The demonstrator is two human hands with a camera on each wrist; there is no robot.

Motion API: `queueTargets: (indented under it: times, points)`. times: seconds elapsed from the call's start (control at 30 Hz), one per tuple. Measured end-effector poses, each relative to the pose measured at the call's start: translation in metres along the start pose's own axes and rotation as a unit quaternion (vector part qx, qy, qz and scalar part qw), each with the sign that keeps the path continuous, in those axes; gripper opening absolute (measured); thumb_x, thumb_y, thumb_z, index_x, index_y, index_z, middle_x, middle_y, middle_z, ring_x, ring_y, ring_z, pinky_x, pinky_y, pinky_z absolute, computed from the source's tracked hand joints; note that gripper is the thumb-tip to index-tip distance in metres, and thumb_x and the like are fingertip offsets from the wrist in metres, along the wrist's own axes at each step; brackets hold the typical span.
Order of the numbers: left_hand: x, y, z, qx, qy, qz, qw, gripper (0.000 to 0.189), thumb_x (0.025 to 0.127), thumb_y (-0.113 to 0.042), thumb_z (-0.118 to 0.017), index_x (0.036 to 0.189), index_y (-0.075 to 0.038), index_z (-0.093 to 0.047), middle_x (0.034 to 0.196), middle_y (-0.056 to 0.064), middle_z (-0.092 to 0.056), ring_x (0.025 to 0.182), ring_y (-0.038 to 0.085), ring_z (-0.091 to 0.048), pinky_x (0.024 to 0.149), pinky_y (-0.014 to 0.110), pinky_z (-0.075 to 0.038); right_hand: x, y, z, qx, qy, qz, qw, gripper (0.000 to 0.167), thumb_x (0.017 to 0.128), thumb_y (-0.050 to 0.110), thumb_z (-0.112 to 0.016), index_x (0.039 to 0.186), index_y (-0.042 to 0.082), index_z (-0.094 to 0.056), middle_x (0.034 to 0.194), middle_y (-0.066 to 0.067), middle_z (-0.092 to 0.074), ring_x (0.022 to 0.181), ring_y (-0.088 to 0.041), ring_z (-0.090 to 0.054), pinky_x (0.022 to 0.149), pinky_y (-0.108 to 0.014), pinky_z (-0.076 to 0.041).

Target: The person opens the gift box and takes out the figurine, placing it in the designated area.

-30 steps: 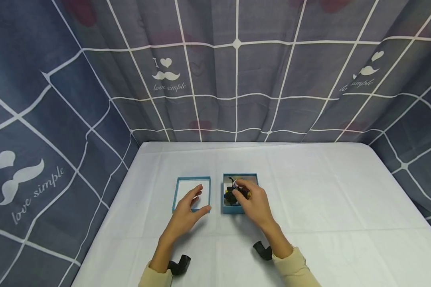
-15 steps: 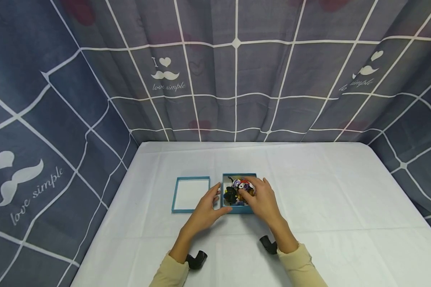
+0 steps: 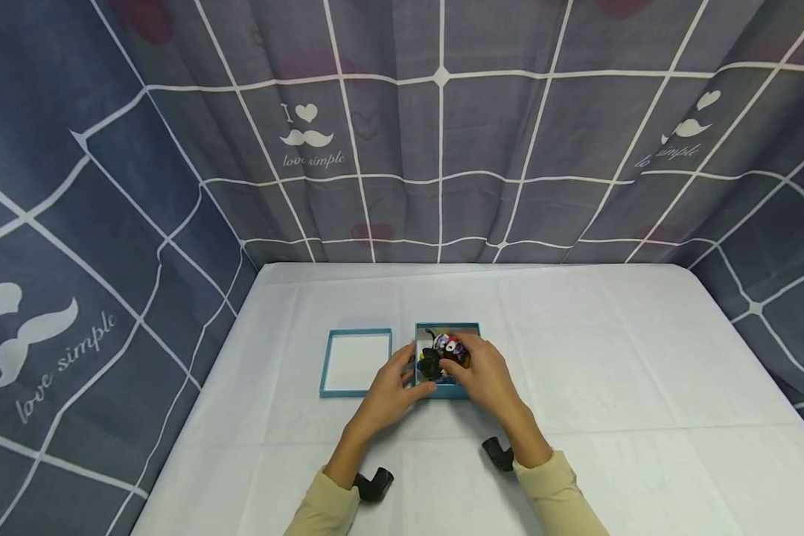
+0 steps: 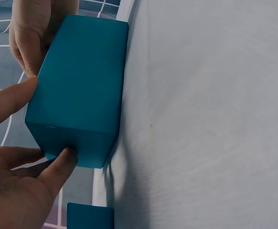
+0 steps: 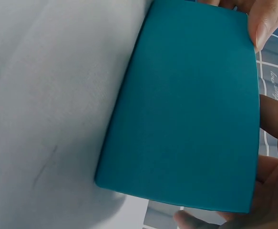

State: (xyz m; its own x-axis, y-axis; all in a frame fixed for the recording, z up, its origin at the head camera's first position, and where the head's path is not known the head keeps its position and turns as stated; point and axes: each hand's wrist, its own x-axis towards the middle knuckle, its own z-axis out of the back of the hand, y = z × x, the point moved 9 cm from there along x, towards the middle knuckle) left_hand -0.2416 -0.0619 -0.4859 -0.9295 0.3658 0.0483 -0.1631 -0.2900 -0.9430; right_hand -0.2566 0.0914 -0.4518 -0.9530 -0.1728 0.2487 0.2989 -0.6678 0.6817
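A blue box [image 3: 447, 391] stands on the white table, holding several small toys. Among them are a black piece [image 3: 430, 363] and a colourful figure [image 3: 450, 346] with red, white and purple parts. My left hand [image 3: 390, 391] grips the box's near left corner, thumb at the front rim and fingers against the left wall, as the left wrist view also shows. My right hand [image 3: 485, 376] reaches over the right rim, thumb and fingers down among the toys; I cannot tell whether it pinches one. In the right wrist view, the box's front wall [image 5: 186, 109] hides the toys.
A shallow blue-rimmed lid [image 3: 358, 393] with a white inside lies left of the box. Black curved pieces [image 3: 375, 485] sit at both wrists. A grey, white-lined curtain [image 3: 402, 134] encloses the table's back and sides.
My left hand has moved right, from over the lid to the box's near left corner. The right hand has shifted slightly among the toys, exposing the colourful figure.
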Motion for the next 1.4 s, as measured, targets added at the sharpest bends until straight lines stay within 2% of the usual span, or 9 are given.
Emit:
queueTargets:
  times: [0.2,0.43,0.67,0.97,1.4]
  points:
    - [0.0000,0.0023,-0.0007,0.005,0.001,0.005,1.0000,0.080,0.094,-0.020,-0.072,0.154,0.003,-0.025,0.157,0.022,-0.024,0.138,0.037,-0.036,0.103,0.040,-0.042,-0.0008,-0.0010,-0.0040,-0.002,0.021,-0.009,0.9997,0.054,0.091,0.024,-0.074,0.134,-0.005,-0.056,0.132,-0.020,-0.058,0.114,-0.034,-0.059,0.091,-0.050,-0.048]
    - [-0.0009,-0.0003,0.0008,0.009,0.000,0.015,0.9999,0.081,0.093,-0.019,-0.072,0.154,0.003,-0.023,0.157,0.022,-0.024,0.139,0.036,-0.036,0.103,0.037,-0.042,-0.0004,-0.0010,-0.0069,-0.035,0.008,0.011,0.9993,0.049,0.090,0.012,-0.074,0.132,-0.007,-0.057,0.131,-0.022,-0.058,0.120,-0.038,-0.055,0.097,-0.053,-0.045]
    - [-0.0012,0.0003,0.0003,0.009,0.002,0.014,0.9999,0.081,0.093,-0.020,-0.072,0.154,0.004,-0.023,0.157,0.022,-0.025,0.139,0.035,-0.036,0.103,0.036,-0.042,-0.0003,0.0010,-0.0075,-0.063,-0.003,0.020,0.9978,0.049,0.088,0.009,-0.076,0.131,-0.007,-0.058,0.129,-0.022,-0.059,0.120,-0.038,-0.054,0.100,-0.052,-0.043]
    - [-0.0026,0.0009,-0.0005,0.008,0.002,0.010,0.9999,0.081,0.094,-0.022,-0.071,0.154,0.003,-0.024,0.157,0.022,-0.025,0.138,0.035,-0.037,0.103,0.036,-0.042,-0.0028,-0.0006,-0.0058,-0.030,-0.018,0.018,0.9992,0.044,0.086,0.008,-0.077,0.126,-0.004,-0.063,0.124,-0.018,-0.062,0.114,-0.035,-0.058,0.093,-0.052,-0.047]
    - [-0.0018,0.0013,-0.0007,0.006,-0.001,0.012,0.9999,0.081,0.093,-0.023,-0.072,0.154,0.002,-0.024,0.157,0.022,-0.026,0.138,0.036,-0.038,0.102,0.037,-0.042,-0.0053,-0.0034,-0.0018,0.028,-0.045,0.008,0.9986,0.046,0.083,0.005,-0.079,0.126,-0.001,-0.064,0.123,-0.017,-0.063,0.113,-0.036,-0.059,0.089,-0.052,-0.050]
